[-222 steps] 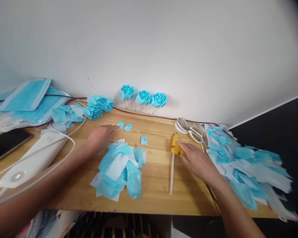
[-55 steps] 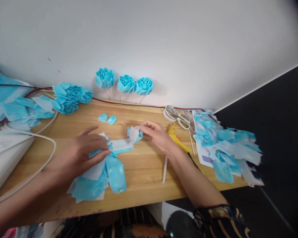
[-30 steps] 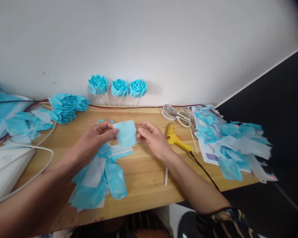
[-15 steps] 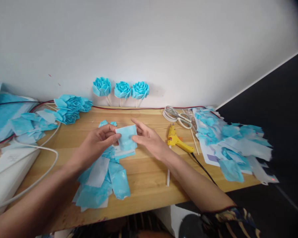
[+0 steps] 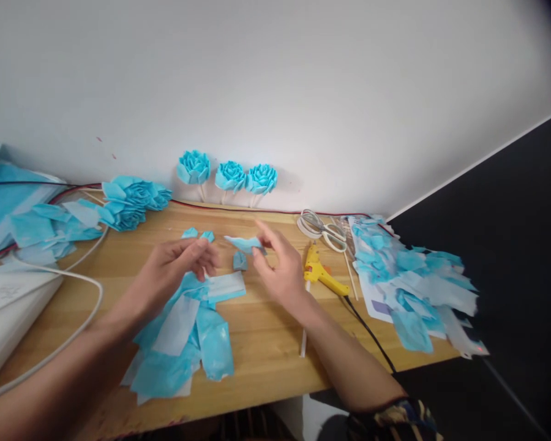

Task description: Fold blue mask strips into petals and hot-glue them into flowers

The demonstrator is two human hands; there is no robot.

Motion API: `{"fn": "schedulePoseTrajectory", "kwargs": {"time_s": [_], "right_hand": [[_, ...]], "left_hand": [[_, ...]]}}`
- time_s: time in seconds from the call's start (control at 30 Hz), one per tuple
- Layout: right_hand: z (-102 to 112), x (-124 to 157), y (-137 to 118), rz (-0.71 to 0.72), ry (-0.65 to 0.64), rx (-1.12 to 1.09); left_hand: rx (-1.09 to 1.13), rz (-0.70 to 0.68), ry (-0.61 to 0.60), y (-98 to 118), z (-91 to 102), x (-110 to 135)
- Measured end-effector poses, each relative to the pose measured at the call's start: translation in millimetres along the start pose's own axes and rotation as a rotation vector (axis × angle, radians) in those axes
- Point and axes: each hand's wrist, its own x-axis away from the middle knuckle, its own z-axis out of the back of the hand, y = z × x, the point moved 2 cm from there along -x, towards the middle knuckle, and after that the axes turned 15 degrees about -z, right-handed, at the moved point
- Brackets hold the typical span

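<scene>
A small light-blue piece of thin sheet material [image 5: 244, 244] is pinched between the thumb and forefinger of my right hand [image 5: 282, 269], held edge-on above the table. My left hand [image 5: 183, 260] is apart from it to the left, fingers loosely curled and a little blurred, with nothing visible in them. Just below the held piece lies a small folded blue piece [image 5: 239, 261]. Two more small folded pieces [image 5: 198, 234] are on the table beyond my left hand. Under and in front of that hand spreads a pile of blue and white sheet pieces [image 5: 179, 343].
Three blue paper-like flowers on sticks [image 5: 230, 176] lean against the wall; more flowers [image 5: 131, 199] lie left. A yellow glue gun [image 5: 324, 275], scissors [image 5: 328, 233] and a heap of blue scraps [image 5: 408, 275] are right. A white cable [image 5: 98, 300] crosses the left side.
My left hand has let go of the blue piece and drawn away from it. The piece, now only in my right hand, has turned from facing me to edge-on.
</scene>
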Motion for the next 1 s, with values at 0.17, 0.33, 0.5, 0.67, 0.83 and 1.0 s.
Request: {"fn": "schedulePoseTrajectory", "kwargs": {"time_s": [0.17,0.33,0.5,0.67,0.83,1.0], "right_hand": [[-7.8,12.3,-9.2,0.473,0.012,0.324],[-13.0,13.9,-18.6,0.625,-0.118,0.311],[0.5,11.5,-18.7,0.413,-0.036,0.067],[0.5,2.2,4.7,-0.129,-0.058,-0.326],[-12.0,-0.2,13.0,-0.387,-0.295,-0.579],[-16.5,3.7,11.6,-0.364,-0.290,-0.529]], "left_hand": [[0.349,0.156,-0.112,-10.3,-9.8,6.3],[0.428,0.236,0.088,-11.9,-8.3,2.4],[0.390,0.250,0.161,-11.4,-5.1,0.0],[0.371,0.236,0.175,-14.2,-5.6,0.1],[0.299,0.213,0.113,-13.0,-6.8,0.6],[0.300,0.184,0.029,-13.4,-5.5,1.6]]}}
